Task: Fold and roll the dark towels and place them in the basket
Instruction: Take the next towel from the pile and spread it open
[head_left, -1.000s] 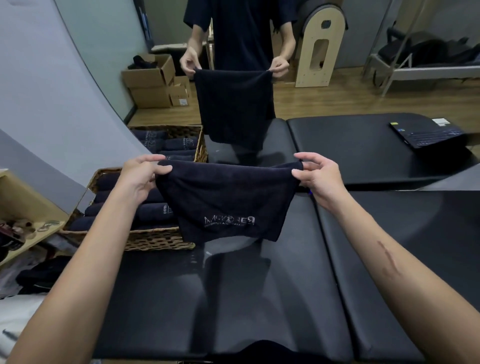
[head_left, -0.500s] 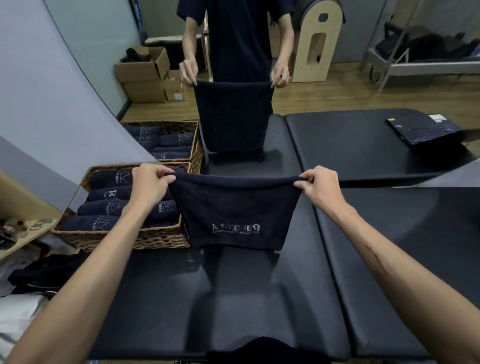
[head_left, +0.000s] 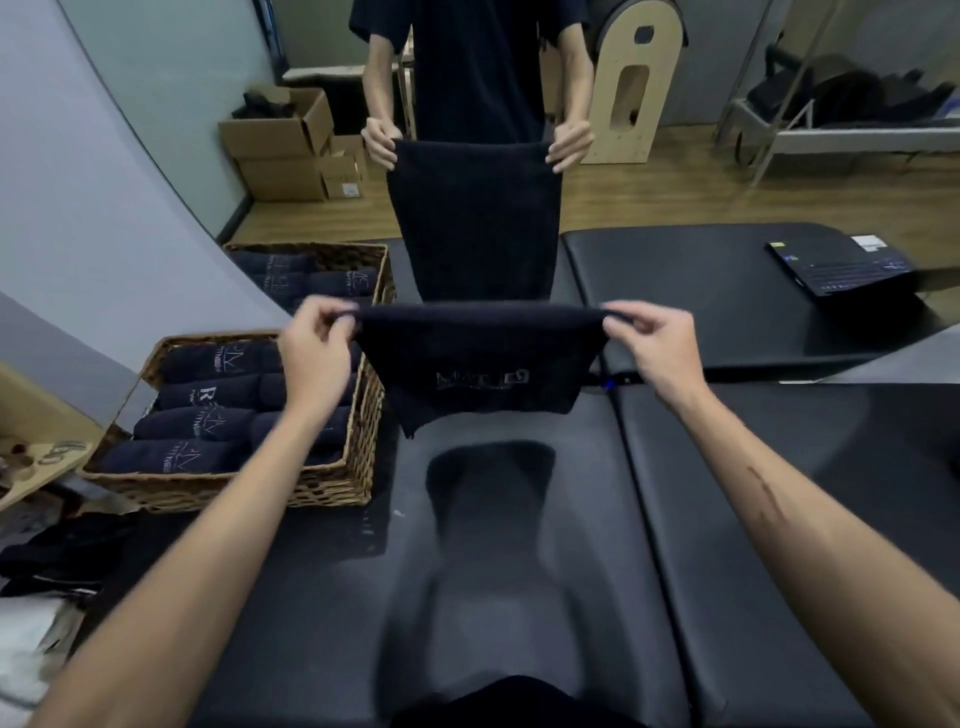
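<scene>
Dark towel (head_left: 480, 364) up in the air over the middle of the black padded table (head_left: 519, 571), hanging folded from its top edge, pale lettering on the near face too blurred to read. Left hand (head_left: 317, 353) pinches the top left corner between thumb and fingers; right hand (head_left: 660, 348) pinches the top right corner the same way, and the edge runs taut between them. The lower hem hangs clear above the padding, its shadow lying on the surface beneath.

Just left of the towel sits a wicker basket (head_left: 332, 488) at the table's left edge, packed with rolled dark towels (head_left: 208, 426) lying side by side. A second wicker basket (head_left: 382, 270) sits behind it, farther off, also holding rolls.

Across the table stands another person, both hands gripping the top corners of another dark towel (head_left: 475, 223) that hangs straight down. Far right on the table, a laptop (head_left: 841, 267) lies open. Cardboard boxes (head_left: 285, 150) stand on the wooden floor at far left.
</scene>
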